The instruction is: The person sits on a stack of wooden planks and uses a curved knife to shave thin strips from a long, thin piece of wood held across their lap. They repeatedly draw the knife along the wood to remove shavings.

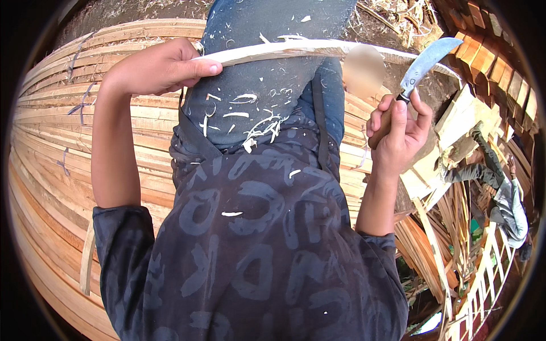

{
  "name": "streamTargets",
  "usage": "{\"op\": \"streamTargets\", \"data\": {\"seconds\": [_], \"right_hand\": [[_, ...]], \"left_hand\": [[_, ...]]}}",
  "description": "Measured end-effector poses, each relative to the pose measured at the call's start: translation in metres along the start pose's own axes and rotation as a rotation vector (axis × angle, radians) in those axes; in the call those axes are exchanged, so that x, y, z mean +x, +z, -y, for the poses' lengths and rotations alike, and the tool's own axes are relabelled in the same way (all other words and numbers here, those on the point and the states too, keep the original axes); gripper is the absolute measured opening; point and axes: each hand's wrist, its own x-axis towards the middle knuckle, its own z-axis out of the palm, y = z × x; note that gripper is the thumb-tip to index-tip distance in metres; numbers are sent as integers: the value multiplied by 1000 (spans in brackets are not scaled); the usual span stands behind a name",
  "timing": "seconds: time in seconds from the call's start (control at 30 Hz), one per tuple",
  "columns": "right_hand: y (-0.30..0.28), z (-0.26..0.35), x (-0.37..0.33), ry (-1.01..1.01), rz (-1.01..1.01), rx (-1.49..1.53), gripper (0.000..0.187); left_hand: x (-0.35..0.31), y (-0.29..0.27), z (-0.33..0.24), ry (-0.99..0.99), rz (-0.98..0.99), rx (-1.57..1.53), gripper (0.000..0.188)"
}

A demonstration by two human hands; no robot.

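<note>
My left hand (162, 68) is closed around one end of a long pale wood strip (273, 51), its thumb lying along the top. The strip runs across my thighs toward the right, where its far end passes behind the blade. In my right hand (398, 128) I grip a curved knife (424, 65) by its brown handle. Its broad grey blade points up and to the right, close to the strip; I cannot tell whether they touch. Curled wood shavings (264, 128) lie on my lap over the blue cloth (244, 91).
Bundles of long sawn wood strips (51, 142), tied with dark cord, spread beneath and to my left. Stacked wood pieces (495, 62) stand at the far right. Another person (506, 199) is at the right among loose slats (426, 256) and a pale lattice frame (483, 290).
</note>
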Motion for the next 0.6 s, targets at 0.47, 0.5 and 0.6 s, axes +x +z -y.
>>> {"op": "streamTargets", "data": {"seconds": [0.47, 0.5, 0.6], "right_hand": [[-10, 4, -2, 258, 380, 0, 29], [-10, 5, 0, 238, 324, 47, 29], [-5, 7, 2, 178, 154, 196, 28]], "left_hand": [[3, 2, -2, -10, -30, -3, 62], [4, 0, -3, -1, -27, 4, 63], [3, 3, -15, -11, -34, 5, 63]]}}
